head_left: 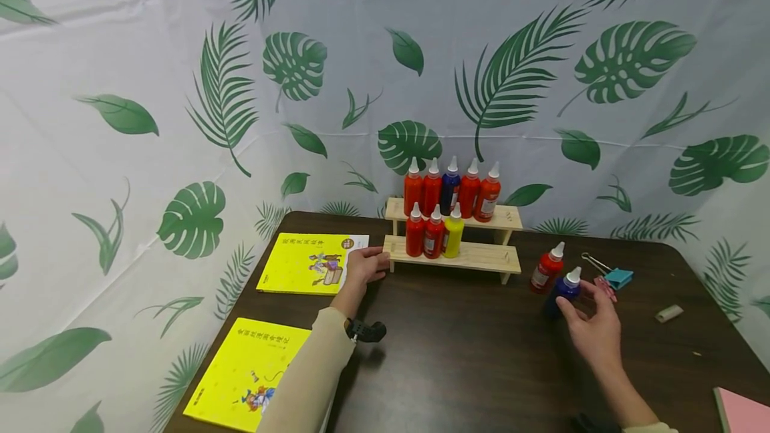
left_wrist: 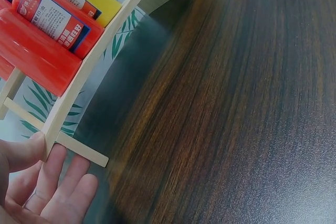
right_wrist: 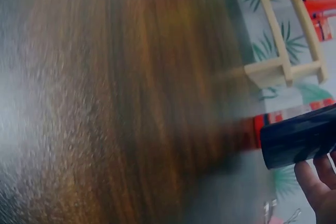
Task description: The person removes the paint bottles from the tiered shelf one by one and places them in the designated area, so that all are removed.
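Note:
My right hand grips a dark blue squeeze bottle with a white nozzle, which stays upright in front of a red bottle. In the right wrist view its base seems raised off the table. At the left end of a two-step wooden rack, my left hand pinches the lower shelf, thumb on top and fingers underneath. Two red bottles and a yellow bottle stand on that shelf's left half. The upper step bears several red bottles and one blue bottle.
Two yellow books lie on the dark table at the left. Right of the red bottle are a blue binder clip, a pink clip and a small pale piece. A pink pad lies at the right edge.

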Available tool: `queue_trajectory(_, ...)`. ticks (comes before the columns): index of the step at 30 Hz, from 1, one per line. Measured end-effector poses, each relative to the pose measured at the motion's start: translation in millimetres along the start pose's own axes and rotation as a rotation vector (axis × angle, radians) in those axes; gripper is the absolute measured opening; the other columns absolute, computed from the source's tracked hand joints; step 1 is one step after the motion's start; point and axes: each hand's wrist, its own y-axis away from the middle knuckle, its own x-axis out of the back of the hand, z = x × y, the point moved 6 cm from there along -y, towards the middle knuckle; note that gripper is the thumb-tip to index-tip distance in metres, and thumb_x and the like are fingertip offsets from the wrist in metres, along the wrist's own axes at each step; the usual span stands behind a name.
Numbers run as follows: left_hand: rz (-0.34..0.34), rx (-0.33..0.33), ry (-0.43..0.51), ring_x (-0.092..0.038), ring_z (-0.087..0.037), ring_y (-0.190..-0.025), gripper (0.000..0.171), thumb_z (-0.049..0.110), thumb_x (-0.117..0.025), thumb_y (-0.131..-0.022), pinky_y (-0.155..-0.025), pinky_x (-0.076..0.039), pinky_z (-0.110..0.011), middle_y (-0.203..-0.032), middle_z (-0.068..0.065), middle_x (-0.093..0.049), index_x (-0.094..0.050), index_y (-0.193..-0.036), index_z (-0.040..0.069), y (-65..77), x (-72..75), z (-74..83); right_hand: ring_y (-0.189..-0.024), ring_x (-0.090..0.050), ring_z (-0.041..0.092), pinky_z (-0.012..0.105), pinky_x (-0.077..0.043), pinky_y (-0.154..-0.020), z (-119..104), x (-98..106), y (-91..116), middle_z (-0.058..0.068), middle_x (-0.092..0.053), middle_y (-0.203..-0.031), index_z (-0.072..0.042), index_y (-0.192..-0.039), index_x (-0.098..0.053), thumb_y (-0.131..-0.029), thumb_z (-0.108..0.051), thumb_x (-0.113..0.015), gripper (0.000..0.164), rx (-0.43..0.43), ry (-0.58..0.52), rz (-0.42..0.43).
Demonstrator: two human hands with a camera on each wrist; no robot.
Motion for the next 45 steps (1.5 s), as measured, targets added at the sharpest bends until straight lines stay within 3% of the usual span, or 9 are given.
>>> queue_trajectory(3,0.000,-0.006,0.006,-0.071,-0.026,-0.089,0.031,0.016,-0.069,-0.088,-0.072,-0.059,-0.036,-0.102,-0.018,-0.071,-0.066,-0.116,0.002,-0.6,-0.2,-0.8,-0.117,-0.052,0.037,0.024,-0.052,-0.084,4.5,-0.5,-1.0,0.021,-0.052,-0.129,0.000,-0.134,-0.047,-0.090,-0.018,-0.067,0.052,-0.020,0.020,-0.003)
queue_trajectory(7,-0.001,-0.018,0.007,-0.071,-0.024,-0.088,0.031,0.015,-0.069,-0.088,-0.073,-0.059,-0.037,-0.102,-0.019,-0.071,-0.066,-0.116,0.001,-1.2,-0.5,-1.0,-0.118,-0.051,0.037,0.026,-0.053,-0.083,9.2,-2.9,-2.6,0.022,-0.052,-0.130,0.000,-0.135,-0.046,-0.091,-0.019,-0.066,0.052,-0.033,0.025,-0.010)
queue_trajectory(10,-0.003,-0.018,0.007,-0.071,-0.026,-0.090,0.031,0.015,-0.069,-0.088,-0.073,-0.059,-0.037,-0.101,-0.018,-0.071,-0.066,-0.116,0.001,-2.2,-0.6,-1.0,-0.118,-0.051,0.038,0.004,-0.046,-0.073,12.9,-4.1,-4.4,0.021,-0.051,-0.131,-0.001,-0.135,-0.046,-0.091,-0.019,-0.065,0.051,-0.035,0.012,-0.016)
queue_trajectory(14,-0.006,-0.009,0.009,-0.070,-0.029,-0.093,0.031,0.015,-0.069,-0.088,-0.073,-0.059,-0.037,-0.100,-0.018,-0.071,-0.066,-0.116,0.001,-3.5,-0.6,-1.0,-0.119,-0.050,0.039,0.000,-0.042,-0.069,17.2,-4.7,-6.1,0.022,-0.050,-0.132,-0.001,-0.136,-0.044,-0.092,-0.021,-0.064,0.052,-0.046,0.000,-0.028)
queue_trajectory(24,-0.008,-0.007,0.012,-0.072,-0.023,-0.085,0.031,0.016,-0.071,-0.087,-0.071,-0.059,-0.036,-0.095,-0.015,-0.073,-0.067,-0.114,0.001,-0.4,0.5,0.8,-0.119,-0.050,0.039,0.001,-0.044,-0.067,22.8,-5.0,-8.2,0.022,-0.050,-0.133,-0.003,-0.137,-0.044,-0.092,-0.024,-0.064,0.054,-0.080,0.008,-0.028)
queue_trajectory(30,-0.020,-0.009,0.015,-0.070,-0.026,-0.092,0.031,0.016,-0.069,-0.089,-0.075,-0.058,-0.037,-0.103,-0.017,-0.071,-0.066,-0.116,0.001,-0.4,0.2,1.2,-0.113,-0.053,0.026,0.000,-0.042,-0.068,12.4,2.5,-7.5,0.014,-0.053,-0.125,-0.006,-0.135,-0.049,-0.088,-0.021,-0.069,0.053,-0.050,-0.049,0.081)
queue_trajectory(36,-0.020,-0.002,0.010,-0.071,-0.025,-0.090,0.033,0.016,-0.069,-0.089,-0.075,-0.058,-0.037,-0.105,-0.018,-0.070,-0.065,-0.118,0.001,-3.3,-0.6,-0.5,-0.095,-0.054,0.000,0.006,-0.045,-0.077,-30.8,23.7,-0.9,0.001,-0.057,-0.107,-0.003,-0.121,-0.062,-0.080,-0.006,-0.075,0.042,0.232,-0.153,0.339)
queue_trajectory(39,-0.016,-0.008,0.009,-0.071,-0.025,-0.089,0.033,0.016,-0.070,-0.088,-0.075,-0.058,-0.038,-0.103,-0.018,-0.071,-0.066,-0.117,0.001,-1.8,-0.3,0.6,-0.092,-0.057,0.001,0.009,-0.045,-0.078,-62.4,27.6,3.6,0.010,-0.061,-0.103,0.004,-0.111,-0.066,-0.076,0.005,-0.073,0.036,0.443,-0.223,0.413)
queue_trajectory(45,-0.011,-0.005,0.009,-0.071,-0.024,-0.088,0.033,0.017,-0.071,-0.087,-0.075,-0.058,-0.038,-0.103,-0.017,-0.071,-0.066,-0.117,0.002,-1.0,0.1,1.0,-0.097,-0.057,0.010,0.009,-0.047,-0.080,-109.6,-1.6,3.1,0.021,-0.060,-0.107,0.002,-0.114,-0.065,-0.076,0.007,-0.073,0.040,0.606,-0.243,0.256)
